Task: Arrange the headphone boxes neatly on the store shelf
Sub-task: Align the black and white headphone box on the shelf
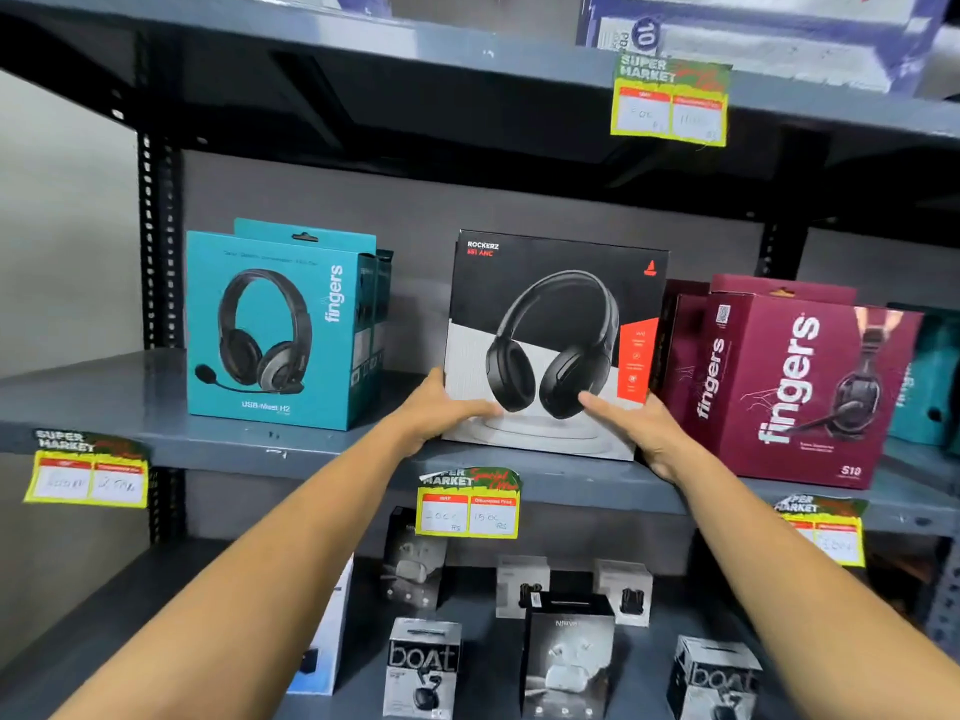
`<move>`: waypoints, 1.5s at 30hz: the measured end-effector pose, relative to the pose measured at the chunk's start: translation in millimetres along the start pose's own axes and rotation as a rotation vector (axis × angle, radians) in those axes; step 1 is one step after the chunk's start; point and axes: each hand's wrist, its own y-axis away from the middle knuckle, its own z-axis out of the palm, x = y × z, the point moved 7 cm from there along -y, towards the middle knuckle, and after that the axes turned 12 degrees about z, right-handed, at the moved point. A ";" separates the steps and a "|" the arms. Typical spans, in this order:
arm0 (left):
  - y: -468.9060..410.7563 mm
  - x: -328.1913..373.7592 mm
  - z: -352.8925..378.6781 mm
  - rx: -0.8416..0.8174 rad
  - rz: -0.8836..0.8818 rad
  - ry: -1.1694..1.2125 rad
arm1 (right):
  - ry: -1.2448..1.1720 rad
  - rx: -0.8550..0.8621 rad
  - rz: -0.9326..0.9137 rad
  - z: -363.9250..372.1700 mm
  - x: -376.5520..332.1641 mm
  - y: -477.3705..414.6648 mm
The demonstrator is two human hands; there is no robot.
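Note:
A black-and-white Rockerz headphone box [556, 324] stands upright in the middle of the grey shelf [119, 407]. My left hand [441, 413] grips its lower left corner, with fingers across the front. My right hand [639, 433] holds its lower right corner, index finger lying on the front. To the left stands a teal Fingers headset box [275, 330] with more teal boxes behind it. On the right, a maroon Fingers box [795, 387] stands turned at an angle, close to the Rockerz box, with another maroon box behind.
Yellow price tags [467, 506] hang from the shelf edges. The lower shelf holds several small earbud boxes [423, 667]. More teal boxes [930, 376] sit at the far right. A perforated upright post [150, 241] bounds the shelf on the left. Another shelf runs overhead.

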 end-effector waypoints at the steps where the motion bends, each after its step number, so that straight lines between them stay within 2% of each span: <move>1: -2.1 -0.5 0.3 -0.005 0.003 -0.019 | 0.000 -0.009 -0.003 1.7 0.3 -2.6; 6: -3.3 7.8 -0.2 -0.010 0.065 -0.155 | -0.005 0.013 0.005 -1.7 0.5 -11.9; 18: 2.8 6.2 -11.1 0.105 0.065 -0.123 | -0.069 -0.027 -0.014 -3.4 4.2 -3.4; 25: 1.0 7.7 -3.5 0.027 0.042 -0.273 | -0.003 -0.024 0.010 0.7 3.7 -5.2; 31: 3.7 9.2 -6.2 0.053 0.051 -0.351 | -0.013 0.038 0.032 -2.6 5.9 -4.8; 42: 1.0 -2.2 -9.0 0.055 0.036 -0.307 | -0.030 0.073 0.026 -5.0 7.3 -5.2; 45: 3.1 -2.3 -16.6 0.126 0.016 -0.253 | -0.018 0.095 -0.012 -3.6 0.4 0.4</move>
